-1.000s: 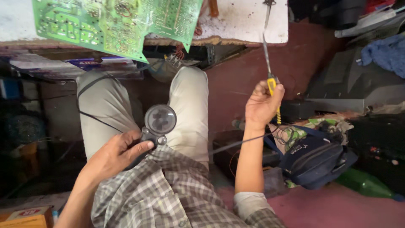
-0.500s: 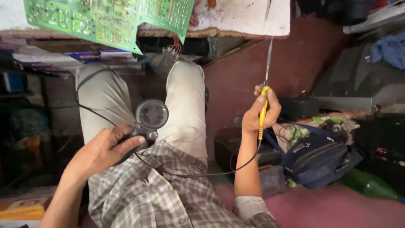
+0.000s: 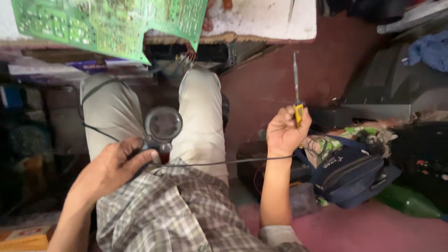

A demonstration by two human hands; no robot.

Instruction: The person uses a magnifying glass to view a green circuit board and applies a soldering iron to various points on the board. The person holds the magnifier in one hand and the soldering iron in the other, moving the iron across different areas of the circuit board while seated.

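Note:
My left hand (image 3: pixel 112 166) grips the dark handle of a round magnifying glass (image 3: pixel 163 124), held over my lap between my light-trousered knees. My right hand (image 3: pixel 281 134) is closed on a soldering iron (image 3: pixel 296 83) with a yellow grip, its metal shaft pointing up toward the bench. A thin black cord (image 3: pixel 219 162) runs from that hand across my lap to the left. A green circuit board (image 3: pixel 107 21) lies on the bench edge above my knees, overhanging it.
A white worn bench top (image 3: pixel 261 18) spans the top of the view. A dark blue bag (image 3: pixel 352 175) sits on the floor to my right, with a green bottle (image 3: pixel 410 200) beyond it. Cluttered shelves (image 3: pixel 28 121) fill the left side. A cardboard box (image 3: pixel 23 238) is at bottom left.
My right hand has lifted the soldering iron a little and swung it upright. The left hand with the magnifying glass stays over the lap. The view has tilted slightly.

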